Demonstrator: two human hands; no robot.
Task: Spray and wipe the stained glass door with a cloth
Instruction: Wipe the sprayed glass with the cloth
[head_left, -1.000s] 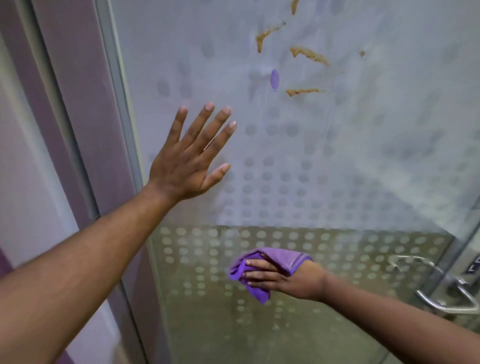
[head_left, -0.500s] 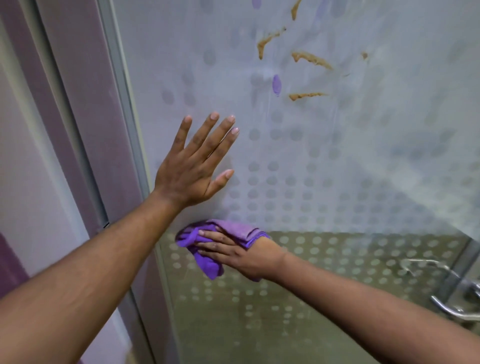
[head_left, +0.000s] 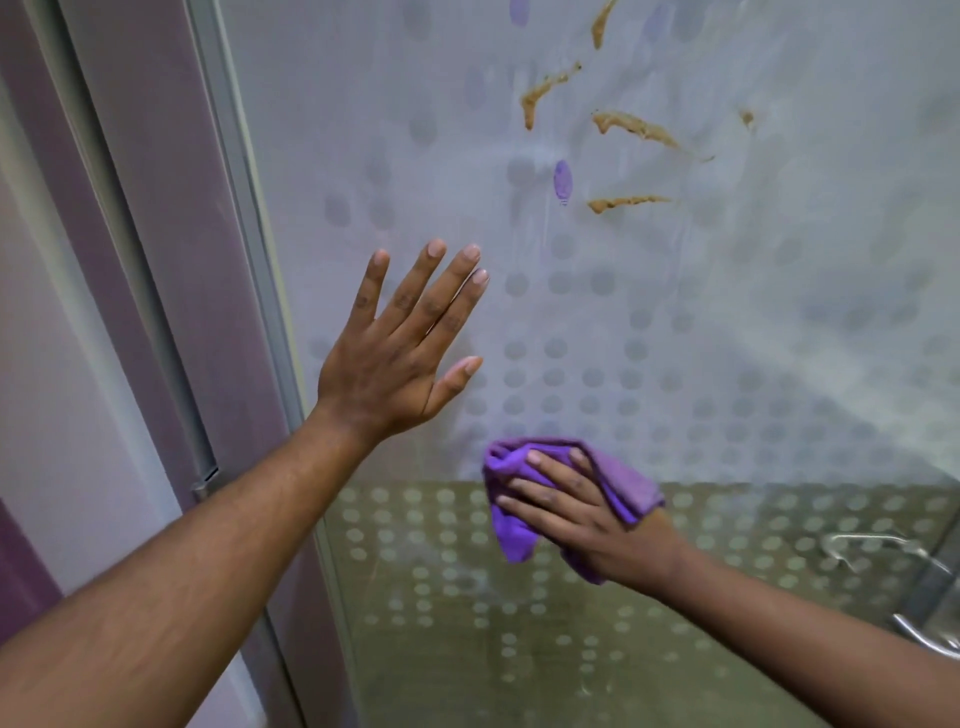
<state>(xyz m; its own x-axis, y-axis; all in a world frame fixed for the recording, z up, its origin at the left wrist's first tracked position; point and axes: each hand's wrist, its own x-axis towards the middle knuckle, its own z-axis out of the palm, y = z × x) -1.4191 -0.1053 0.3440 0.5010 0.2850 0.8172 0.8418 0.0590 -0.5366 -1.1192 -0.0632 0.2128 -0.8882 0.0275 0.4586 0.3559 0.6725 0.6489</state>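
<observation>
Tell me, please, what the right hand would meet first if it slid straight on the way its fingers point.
The right hand, pressing the purple cloth on the glass door, points up and left. It would probably meet the left hand first; the brown stains lie off that line.

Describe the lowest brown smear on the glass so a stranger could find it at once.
Start at the frosted glass door with its dot pattern and look to the brown smears in its upper middle. The lowest smear lies just right of a small purple oval mark. Unlike the slanted smears above, it runs almost level.
</observation>
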